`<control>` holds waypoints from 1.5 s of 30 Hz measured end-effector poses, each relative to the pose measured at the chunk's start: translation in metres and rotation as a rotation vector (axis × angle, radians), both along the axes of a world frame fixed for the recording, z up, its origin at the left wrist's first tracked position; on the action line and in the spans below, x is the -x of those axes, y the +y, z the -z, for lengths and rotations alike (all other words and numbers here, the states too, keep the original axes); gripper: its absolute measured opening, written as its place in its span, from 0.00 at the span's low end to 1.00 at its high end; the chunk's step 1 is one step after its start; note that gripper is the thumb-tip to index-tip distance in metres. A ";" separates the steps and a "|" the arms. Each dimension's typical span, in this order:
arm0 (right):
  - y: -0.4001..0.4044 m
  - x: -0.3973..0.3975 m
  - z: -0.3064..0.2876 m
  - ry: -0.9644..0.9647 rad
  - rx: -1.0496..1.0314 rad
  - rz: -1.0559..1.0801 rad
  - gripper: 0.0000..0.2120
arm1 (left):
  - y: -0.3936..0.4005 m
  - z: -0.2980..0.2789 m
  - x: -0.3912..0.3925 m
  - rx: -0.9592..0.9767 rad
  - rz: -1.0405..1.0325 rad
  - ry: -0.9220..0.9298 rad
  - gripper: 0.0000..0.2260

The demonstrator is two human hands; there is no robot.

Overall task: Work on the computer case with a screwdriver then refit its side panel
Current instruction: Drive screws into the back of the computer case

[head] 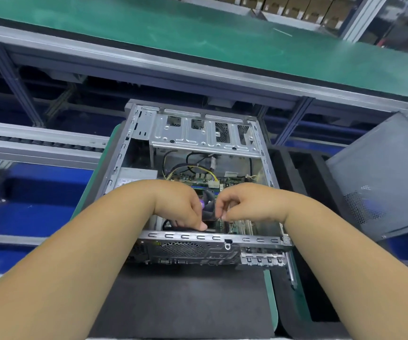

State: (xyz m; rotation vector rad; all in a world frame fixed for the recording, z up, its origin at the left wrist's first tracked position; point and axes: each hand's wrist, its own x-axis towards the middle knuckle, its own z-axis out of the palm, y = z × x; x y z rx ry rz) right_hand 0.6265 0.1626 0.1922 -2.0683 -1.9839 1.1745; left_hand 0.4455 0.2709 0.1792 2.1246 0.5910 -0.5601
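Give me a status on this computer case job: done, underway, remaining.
Done: the grey perforated side panel is off, leaning at right. Underway: left hand and right hand work inside the open silver metal computer case near the black fan; no screwdriver is clearly visible. Remaining: refit the panel.

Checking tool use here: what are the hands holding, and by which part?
Left hand grips what looks like a purple-handled screwdriver by its handle. Right hand pinches something too small to identify over the open case.
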 end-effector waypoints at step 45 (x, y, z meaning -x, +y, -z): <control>-0.022 -0.023 -0.001 -0.228 -0.530 0.469 0.12 | 0.002 0.018 -0.012 -0.211 -0.002 0.029 0.14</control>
